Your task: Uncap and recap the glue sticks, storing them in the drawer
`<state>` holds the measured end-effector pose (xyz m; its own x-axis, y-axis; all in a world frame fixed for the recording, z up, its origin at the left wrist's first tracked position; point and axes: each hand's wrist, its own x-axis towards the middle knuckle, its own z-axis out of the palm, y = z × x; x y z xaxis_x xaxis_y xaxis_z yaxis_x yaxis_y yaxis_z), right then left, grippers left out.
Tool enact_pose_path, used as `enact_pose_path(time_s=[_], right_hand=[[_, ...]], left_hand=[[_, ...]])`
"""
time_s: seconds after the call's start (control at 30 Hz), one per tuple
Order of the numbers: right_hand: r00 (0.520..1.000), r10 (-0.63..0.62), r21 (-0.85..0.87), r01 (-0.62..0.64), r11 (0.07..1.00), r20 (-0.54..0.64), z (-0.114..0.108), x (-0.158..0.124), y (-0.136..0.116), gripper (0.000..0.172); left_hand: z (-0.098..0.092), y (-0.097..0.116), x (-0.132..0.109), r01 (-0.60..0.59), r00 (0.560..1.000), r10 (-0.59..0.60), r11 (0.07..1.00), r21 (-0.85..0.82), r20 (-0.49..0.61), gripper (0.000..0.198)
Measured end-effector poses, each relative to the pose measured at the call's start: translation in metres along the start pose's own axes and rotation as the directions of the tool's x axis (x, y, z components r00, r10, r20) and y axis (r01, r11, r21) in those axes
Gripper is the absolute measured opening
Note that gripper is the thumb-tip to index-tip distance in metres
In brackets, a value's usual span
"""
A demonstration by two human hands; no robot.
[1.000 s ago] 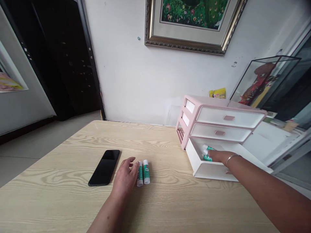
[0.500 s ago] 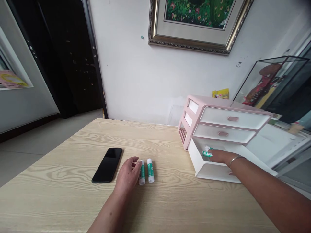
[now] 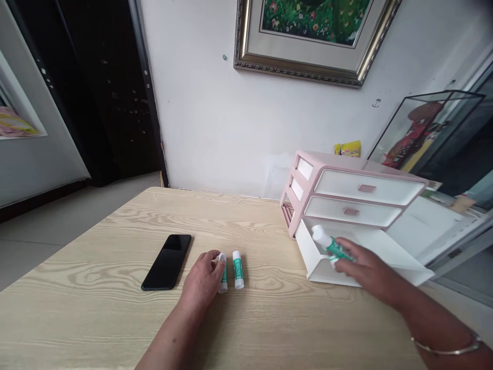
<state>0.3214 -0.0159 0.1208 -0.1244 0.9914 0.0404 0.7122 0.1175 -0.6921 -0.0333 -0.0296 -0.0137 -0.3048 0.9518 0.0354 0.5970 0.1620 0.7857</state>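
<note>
Presently: right hand (image 3: 370,272) closed in a narrow grip around a glue stick (image 3: 336,247), fingers wrapped on the green-labelled barrel, white cap end tilted up and to the left. Stick held over the pulled-out bottom drawer (image 3: 318,270) of a pink-and-white plastic drawer unit (image 3: 331,159), near the drawer's left wall; contact with the drawer impossible to judge from this view. Thin metal bangle (image 3: 447,352) on the right wrist, well back from the hand.

Left hand (image 3: 201,281) low over the tabletop, fingers curled, fingertips at the top end of a second glue stick (image 3: 224,277), apparently touching it; firm hold or mere touch, cannot tell. Third glue stick (image 3: 238,270) just to the right, lying roughly parallel, apart from the hand. Black smartphone (image 3: 166,262) face up just left of the left hand, screen dark. All of these on a light wood-grain table (image 3: 96,288).

Upper two drawers shut — small pink pulls on each. Behind the unit, a yellow packet (image 3: 347,149) against the white wall. Higher up, a gilt-framed floral picture (image 3: 308,36); to the right, a glass display case (image 3: 423,128); far left, a dark doorway (image 3: 103,87).
</note>
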Motion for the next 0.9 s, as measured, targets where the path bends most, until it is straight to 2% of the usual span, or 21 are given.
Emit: enact_pose_path(time_s=[0.07, 0.17, 0.3, 0.4, 0.57, 0.67, 0.8, 0.9], right_hand=[[0.987, 0.008, 0.151, -0.032, 0.988, 0.161, 0.033, -0.013, -0.025, 0.029], [0.927, 0.030, 0.282, -0.144, 0.948, 0.374, 0.088, -0.011, -0.044, 0.019], [0.880, 0.194, 0.235, -0.318, 0.919, 0.433, 0.151, 0.010, -0.042, 0.020], [0.875, 0.172, 0.172, -0.275, 0.946, 0.452, 0.178, 0.024, -0.039, 0.022], [0.857, 0.082, 0.177, -0.198, 0.964, 0.509, 0.201, 0.035, -0.029, 0.022], [0.876, 0.107, 0.159, -0.203, 0.966, 0.470, 0.206, 0.037, -0.019, 0.021], [0.892, 0.196, 0.017, -0.222, 0.975, 0.408, 0.198, 0.032, -0.016, 0.030], [0.916, 0.150, -0.119, -0.113, 0.986, 0.372, 0.185, 0.025, -0.025, 0.037]], left_hand=[[0.002, -0.003, 0.001, -0.010, 1.000, 0.010, 1.000, 0.020, 0.010, 0.035], [0.006, -0.008, 0.001, -0.033, 0.999, 0.032, 0.998, 0.056, 0.015, 0.033], [0.008, -0.009, 0.000, -0.067, 0.998, 0.067, 0.993, 0.096, 0.009, 0.030], [0.006, -0.006, -0.001, -0.085, 0.996, 0.084, 0.990, 0.109, 0.014, 0.030], [0.004, -0.005, -0.001, -0.095, 0.995, 0.093, 0.990, 0.108, 0.029, 0.032], [0.004, -0.007, -0.001, -0.104, 0.994, 0.101, 0.989, 0.104, 0.032, 0.034], [0.002, -0.005, -0.004, -0.119, 0.993, 0.116, 0.988, 0.097, 0.037, 0.036], [0.001, -0.003, -0.007, -0.129, 0.991, 0.126, 0.987, 0.098, 0.039, 0.037]])
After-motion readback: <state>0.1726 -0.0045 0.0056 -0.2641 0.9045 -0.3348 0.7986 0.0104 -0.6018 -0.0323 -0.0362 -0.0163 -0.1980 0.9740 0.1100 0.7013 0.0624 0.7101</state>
